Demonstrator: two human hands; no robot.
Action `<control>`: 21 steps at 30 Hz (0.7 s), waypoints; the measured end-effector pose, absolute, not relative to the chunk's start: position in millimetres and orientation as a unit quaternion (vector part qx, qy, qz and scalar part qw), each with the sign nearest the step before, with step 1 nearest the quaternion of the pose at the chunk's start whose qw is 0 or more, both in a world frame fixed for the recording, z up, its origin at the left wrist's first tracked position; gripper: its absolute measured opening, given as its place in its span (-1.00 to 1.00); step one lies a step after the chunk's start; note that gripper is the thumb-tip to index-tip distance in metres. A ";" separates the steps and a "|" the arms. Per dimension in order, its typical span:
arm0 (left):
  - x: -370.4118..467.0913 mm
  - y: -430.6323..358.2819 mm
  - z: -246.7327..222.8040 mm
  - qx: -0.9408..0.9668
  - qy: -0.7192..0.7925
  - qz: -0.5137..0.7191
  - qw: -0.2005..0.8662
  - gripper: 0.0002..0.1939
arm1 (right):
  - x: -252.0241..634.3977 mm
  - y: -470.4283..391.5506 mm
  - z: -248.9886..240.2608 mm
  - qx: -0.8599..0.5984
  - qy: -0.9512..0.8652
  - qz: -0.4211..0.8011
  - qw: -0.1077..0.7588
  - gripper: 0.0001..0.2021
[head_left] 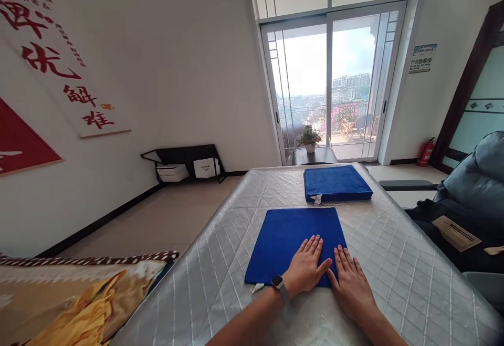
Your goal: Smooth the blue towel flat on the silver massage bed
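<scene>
A folded blue towel [289, 236] lies flat on the silver quilted table cover [220, 262], a small white tag showing at its near left edge. My left hand [309, 264], with a watch on the wrist, rests flat on the towel's near right part, fingers stretched out. Along the right edge of that towel lies my right hand [350, 280], its fingers extended and its thumb close to the left thumb. Farther back on the cover sits a stack of folded blue towels [336, 182] with a white tag at its front.
Beyond the table, a potted plant [310, 138] stands on a dark chair before the glass sliding door. A black rack [189, 162] holding boxes leans by the wall. At left lies yellow cloth [86, 309]; at right is a dark armchair [478, 178] and a fire extinguisher [425, 153].
</scene>
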State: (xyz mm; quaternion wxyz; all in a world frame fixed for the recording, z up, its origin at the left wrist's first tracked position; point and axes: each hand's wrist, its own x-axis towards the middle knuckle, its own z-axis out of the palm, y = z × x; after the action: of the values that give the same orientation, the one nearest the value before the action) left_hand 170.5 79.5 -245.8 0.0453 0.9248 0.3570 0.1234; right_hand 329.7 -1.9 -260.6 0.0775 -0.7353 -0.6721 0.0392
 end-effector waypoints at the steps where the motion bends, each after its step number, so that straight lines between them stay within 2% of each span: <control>1: 158.8 82.3 -245.4 0.921 0.368 0.119 0.044 -0.30 | 329.5 -1.3 -260.8 -0.737 -0.670 0.039 0.078 -0.30; 11: 17.8 108.1 -271.2 0.851 0.514 0.111 -0.009 -0.32 | 330.0 3.3 -269.2 -0.735 -0.672 0.036 0.084 -0.30; 21: 4.9 99.0 -265.5 0.836 0.536 0.116 0.014 -0.23 | 326.9 0.0 -261.2 -0.733 -0.676 0.035 0.066 -0.27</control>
State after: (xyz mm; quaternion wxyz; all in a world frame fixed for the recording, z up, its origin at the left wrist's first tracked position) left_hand 4.9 99.0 -265.5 0.0138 0.8360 0.5362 0.1162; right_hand 326.9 0.0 -261.2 0.0657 -0.7330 -0.6761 0.0350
